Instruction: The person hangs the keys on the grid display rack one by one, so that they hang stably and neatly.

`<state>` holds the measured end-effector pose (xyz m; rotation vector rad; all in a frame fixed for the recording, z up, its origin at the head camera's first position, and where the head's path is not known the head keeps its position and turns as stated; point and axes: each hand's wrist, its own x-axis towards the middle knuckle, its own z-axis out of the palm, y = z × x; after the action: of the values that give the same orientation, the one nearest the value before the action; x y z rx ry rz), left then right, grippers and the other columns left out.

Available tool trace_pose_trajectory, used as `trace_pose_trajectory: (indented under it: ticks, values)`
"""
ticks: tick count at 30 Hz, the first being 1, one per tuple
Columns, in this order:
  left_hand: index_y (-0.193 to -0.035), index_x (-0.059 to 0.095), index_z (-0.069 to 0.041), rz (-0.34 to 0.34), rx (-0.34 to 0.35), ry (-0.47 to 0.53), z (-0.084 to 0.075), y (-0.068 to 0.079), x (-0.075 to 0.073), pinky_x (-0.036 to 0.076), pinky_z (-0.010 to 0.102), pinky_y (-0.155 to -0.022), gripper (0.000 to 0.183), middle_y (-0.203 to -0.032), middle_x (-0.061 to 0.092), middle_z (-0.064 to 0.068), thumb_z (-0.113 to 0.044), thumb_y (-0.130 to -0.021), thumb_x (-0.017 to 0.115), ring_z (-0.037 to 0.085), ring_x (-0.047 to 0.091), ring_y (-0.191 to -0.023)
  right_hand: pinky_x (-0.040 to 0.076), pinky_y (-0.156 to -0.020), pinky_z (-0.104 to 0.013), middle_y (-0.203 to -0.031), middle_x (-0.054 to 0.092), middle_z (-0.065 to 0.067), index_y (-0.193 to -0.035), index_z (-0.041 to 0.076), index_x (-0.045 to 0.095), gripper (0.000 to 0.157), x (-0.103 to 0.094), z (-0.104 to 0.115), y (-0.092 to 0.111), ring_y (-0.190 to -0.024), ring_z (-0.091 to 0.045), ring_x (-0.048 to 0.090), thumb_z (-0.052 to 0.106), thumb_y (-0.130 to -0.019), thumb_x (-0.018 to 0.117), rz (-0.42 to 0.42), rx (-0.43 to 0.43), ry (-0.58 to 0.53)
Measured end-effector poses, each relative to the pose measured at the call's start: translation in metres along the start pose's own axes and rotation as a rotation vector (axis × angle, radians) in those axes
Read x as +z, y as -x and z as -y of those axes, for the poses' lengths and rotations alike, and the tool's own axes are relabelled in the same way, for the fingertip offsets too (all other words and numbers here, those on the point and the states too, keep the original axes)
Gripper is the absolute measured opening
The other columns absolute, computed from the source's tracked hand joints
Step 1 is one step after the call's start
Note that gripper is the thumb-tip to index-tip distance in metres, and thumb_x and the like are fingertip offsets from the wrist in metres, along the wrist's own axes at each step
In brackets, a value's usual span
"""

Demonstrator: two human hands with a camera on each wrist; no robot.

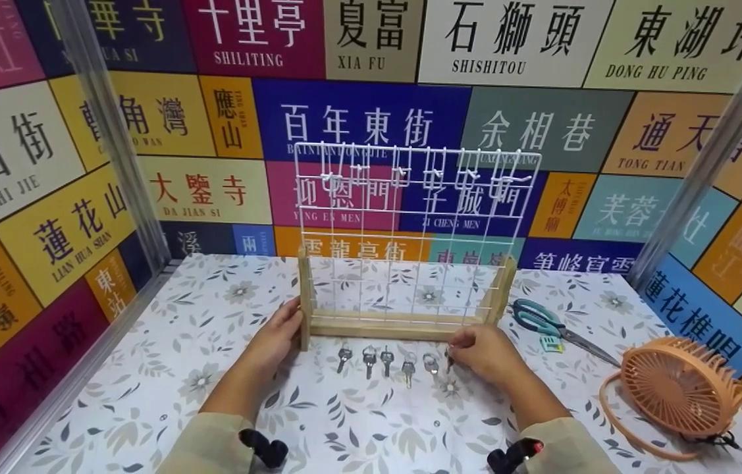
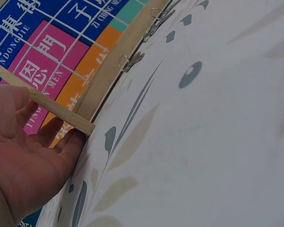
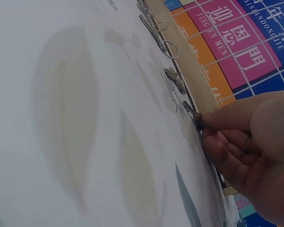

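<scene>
A white wire grid rack with several hooks along its top stands in a wooden base. My left hand holds the base's left wooden post, thumb on one side and fingers behind it. In front of the base lies a row of several keys on rings, among them a key near the left end. At the row's right end my right hand pinches a key between thumb and index finger, close to the tabletop. The fingertips hide part of that key.
Right of the rack lie teal-handled scissors beside a small green-and-white tag. An orange fan with a loop handle sits at the right edge. A floral cloth covers the table, and panels with printed signs enclose it behind and at the sides.
</scene>
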<state>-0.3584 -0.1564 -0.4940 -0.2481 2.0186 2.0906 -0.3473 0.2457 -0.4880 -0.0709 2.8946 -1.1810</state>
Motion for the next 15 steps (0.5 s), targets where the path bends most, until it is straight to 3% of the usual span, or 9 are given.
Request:
trace_pose_trajectory:
  ticks: [6,15]
  values:
    - [-0.161,0.043,-0.044,0.006,0.070,-0.001,0.001,-0.001,0.001,0.018,0.052,-0.137,0.047,-0.172,0.042,-0.004,-0.042,-0.114,0.048,0.026,0.035,-0.163,0.061,-0.093,-0.035,-0.114,0.081,-0.002,-0.117,0.017,0.082,0.022,-0.009,0.020,0.000,-0.106,-0.019,0.073,0.026,-0.097,0.079,-0.067,-0.036,-0.135]
    - [-0.158,0.044,-0.049,0.009,0.053,0.006,0.000,0.000,0.002,0.016,0.052,-0.137,0.046,-0.173,0.040,-0.008,-0.046,-0.113,0.049,0.025,0.029,-0.166,0.064,-0.089,-0.023,-0.116,0.080,-0.006,-0.121,0.012,0.080,0.029,-0.016,0.080,0.019,-0.103,-0.019,0.075,0.025,-0.095,0.084,-0.077,-0.122,-0.452]
